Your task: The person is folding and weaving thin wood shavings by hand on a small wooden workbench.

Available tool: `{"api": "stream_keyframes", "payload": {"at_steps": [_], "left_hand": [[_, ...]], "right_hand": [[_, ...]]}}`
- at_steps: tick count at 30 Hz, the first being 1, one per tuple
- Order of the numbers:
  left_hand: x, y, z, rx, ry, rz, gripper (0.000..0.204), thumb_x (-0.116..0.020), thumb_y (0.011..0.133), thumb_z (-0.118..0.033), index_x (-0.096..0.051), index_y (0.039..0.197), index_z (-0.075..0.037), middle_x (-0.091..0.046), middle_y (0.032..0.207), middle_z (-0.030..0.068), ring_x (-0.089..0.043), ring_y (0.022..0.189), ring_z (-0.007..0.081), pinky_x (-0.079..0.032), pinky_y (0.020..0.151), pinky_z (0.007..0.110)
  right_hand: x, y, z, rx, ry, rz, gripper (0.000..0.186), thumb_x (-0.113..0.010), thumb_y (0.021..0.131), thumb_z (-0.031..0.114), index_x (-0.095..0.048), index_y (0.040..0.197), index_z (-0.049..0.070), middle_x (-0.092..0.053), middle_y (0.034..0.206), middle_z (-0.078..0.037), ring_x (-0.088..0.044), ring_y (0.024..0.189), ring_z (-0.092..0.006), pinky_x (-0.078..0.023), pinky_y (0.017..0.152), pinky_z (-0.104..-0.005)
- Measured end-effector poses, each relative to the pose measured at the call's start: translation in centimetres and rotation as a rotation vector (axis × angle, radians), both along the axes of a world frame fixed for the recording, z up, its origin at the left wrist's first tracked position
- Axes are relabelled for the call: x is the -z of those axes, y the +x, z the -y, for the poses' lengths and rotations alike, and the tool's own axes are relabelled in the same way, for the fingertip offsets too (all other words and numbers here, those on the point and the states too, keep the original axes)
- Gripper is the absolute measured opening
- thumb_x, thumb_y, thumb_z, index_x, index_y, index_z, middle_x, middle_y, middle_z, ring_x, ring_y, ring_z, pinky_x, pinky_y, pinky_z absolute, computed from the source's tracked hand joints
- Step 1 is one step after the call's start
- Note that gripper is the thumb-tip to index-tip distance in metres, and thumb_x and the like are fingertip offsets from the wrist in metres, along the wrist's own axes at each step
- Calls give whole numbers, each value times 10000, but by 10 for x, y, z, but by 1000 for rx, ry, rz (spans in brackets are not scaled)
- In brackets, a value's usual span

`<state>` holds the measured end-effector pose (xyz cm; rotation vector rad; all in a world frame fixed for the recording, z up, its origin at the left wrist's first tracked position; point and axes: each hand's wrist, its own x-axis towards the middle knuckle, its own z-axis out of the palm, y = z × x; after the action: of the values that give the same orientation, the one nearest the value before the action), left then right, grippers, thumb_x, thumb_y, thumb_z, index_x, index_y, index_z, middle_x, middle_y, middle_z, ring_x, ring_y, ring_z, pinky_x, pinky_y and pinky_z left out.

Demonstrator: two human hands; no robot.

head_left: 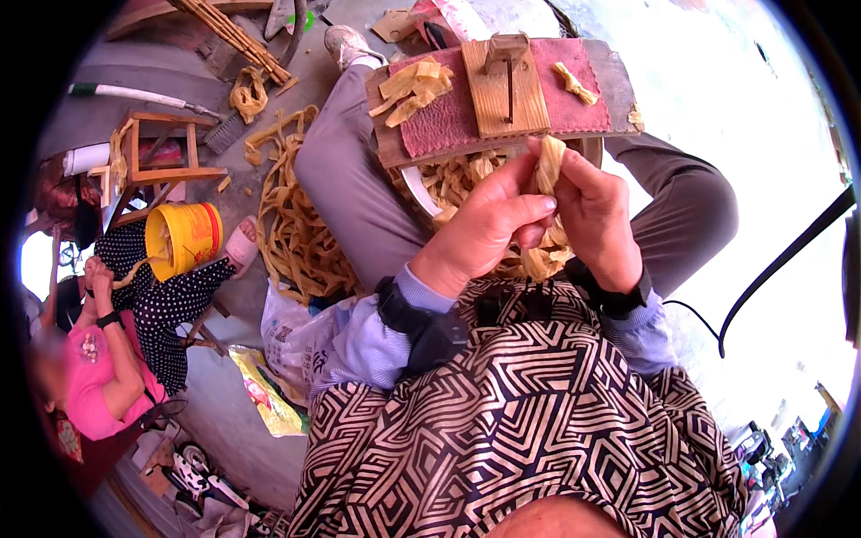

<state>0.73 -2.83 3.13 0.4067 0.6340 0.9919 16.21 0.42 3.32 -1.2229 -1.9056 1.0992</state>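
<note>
My left hand [489, 220] and my right hand [596, 211] meet above my lap, fingers closed on a twisted yellowish-tan strip [550, 165], perhaps bean curd skin. Its upper end sticks out between my fingers; part of it is hidden in them. Just beyond lies a board [619, 81] with a red cloth [430, 134] on it. On the cloth is a wooden block [484, 99] with a thin metal rod [509, 90]. Loose flat strips [417, 88] lie at the board's left, and a small knotted strip [575, 83] lies at its right.
Below the board, a white basin [414, 190] holds many tan pieces. A long heap of strips [300, 224] lies on the floor by my left leg. At left, a person in pink [117, 377] handles a strip near a yellow bucket [184, 240] and a wooden stool [179, 172].
</note>
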Motion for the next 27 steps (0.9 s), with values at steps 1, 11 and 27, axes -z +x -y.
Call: {"api": "stream_keyframes", "payload": {"at_steps": [1, 11, 27], "left_hand": [[1, 6, -2, -82, -6, -75, 200, -527, 960, -153, -540, 1131, -48, -537, 770, -1, -448, 560, 41, -367, 493, 171], [17, -20, 1, 216, -136, -224, 165, -558, 942, -180, -607, 964, -25, -584, 720, -7, -517, 593, 51, -411, 523, 205], [22, -4, -6, -97, 1025, -1430, 427, -619, 720, -3, -614, 1146, -31, -594, 1126, 116, -575, 989, 318, -481, 855, 392]], "right_hand": [[3, -1, -2, -8, 37, 91, 285, -537, 937, -29, -624, 1206, 5, -680, 847, -58, -611, 777, -72, -506, 680, -228], [4, 0, -13, -14, 241, 143, 94, -648, 818, 63, -668, 906, 37, -646, 852, -96, -640, 707, -295, -507, 609, -341], [39, 17, 15, -24, -1226, -818, 197, -538, 980, 202, -671, 1033, 67, -635, 1035, 4, -592, 978, -109, -486, 880, -294]]}}
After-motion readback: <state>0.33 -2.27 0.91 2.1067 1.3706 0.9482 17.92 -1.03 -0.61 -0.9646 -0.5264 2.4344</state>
